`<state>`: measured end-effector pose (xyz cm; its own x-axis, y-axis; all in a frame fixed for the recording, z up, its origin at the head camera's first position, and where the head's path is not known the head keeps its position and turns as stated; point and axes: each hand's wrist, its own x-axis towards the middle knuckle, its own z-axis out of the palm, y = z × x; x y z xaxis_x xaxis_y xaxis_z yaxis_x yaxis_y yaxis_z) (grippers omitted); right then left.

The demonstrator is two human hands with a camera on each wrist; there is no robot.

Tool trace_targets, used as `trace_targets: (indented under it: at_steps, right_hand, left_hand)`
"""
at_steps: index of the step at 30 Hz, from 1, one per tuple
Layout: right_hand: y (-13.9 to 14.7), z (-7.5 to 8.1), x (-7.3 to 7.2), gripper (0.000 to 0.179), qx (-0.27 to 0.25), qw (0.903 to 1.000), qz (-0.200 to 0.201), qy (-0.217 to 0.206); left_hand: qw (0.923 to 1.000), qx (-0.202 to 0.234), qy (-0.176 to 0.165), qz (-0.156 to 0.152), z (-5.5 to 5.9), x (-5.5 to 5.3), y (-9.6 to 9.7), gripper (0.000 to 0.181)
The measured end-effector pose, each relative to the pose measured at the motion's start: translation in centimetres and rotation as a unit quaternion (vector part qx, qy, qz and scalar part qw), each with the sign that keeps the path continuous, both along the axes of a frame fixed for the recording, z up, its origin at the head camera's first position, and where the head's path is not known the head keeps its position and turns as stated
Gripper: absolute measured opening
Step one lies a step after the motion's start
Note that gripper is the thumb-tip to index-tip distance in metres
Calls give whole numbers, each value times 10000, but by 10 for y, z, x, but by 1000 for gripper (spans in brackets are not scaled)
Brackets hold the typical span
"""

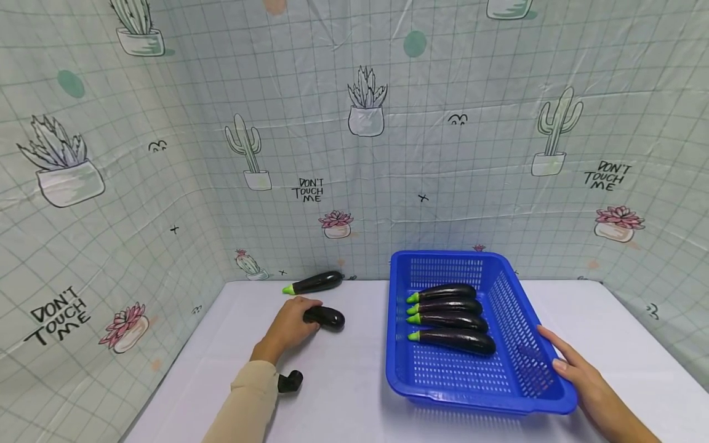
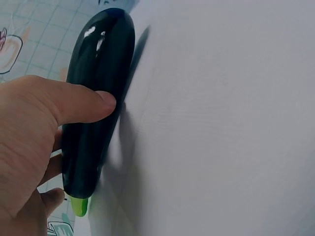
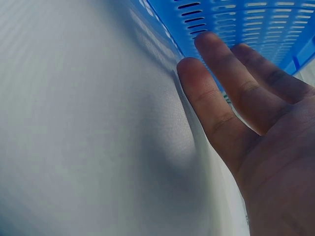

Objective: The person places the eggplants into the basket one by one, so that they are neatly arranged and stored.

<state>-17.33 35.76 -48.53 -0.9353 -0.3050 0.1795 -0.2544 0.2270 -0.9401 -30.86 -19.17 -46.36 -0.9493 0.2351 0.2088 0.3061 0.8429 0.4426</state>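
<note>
In the head view, my left hand (image 1: 293,321) grips a dark eggplant (image 1: 325,318) close over the white table. The left wrist view shows its thumb laid across the glossy eggplant (image 2: 96,142), fingers behind it, and a bright green stem end at the bottom. Another eggplant (image 1: 318,282) lies just beyond that hand, green end leftward. My right hand (image 1: 581,372) is at the right side of a blue perforated basket (image 1: 528,403), thumb at the rim. Straight fingers (image 3: 236,83) touch the basket's outer wall in the right wrist view.
Inside the basket, several eggplants (image 1: 451,340) lie side by side, green ends to the left. The white table (image 1: 343,394) meets a grid-patterned cloth backdrop (image 1: 421,160) at the back and sides. A small black device (image 1: 290,381) sits at my left wrist.
</note>
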Motion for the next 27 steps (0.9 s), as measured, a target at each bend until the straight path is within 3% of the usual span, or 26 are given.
trace_targets:
  at_steps: [13, 27]
  right_hand:
    - [-1, 1, 0, 55, 113, 9999, -80, 44]
    - [-2, 2, 0, 55, -12, 9999, 67, 93]
  left_hand:
    - [9995, -25, 208, 223, -4, 10, 3, 46]
    - [9962, 577, 503, 413, -13, 17, 5, 47]
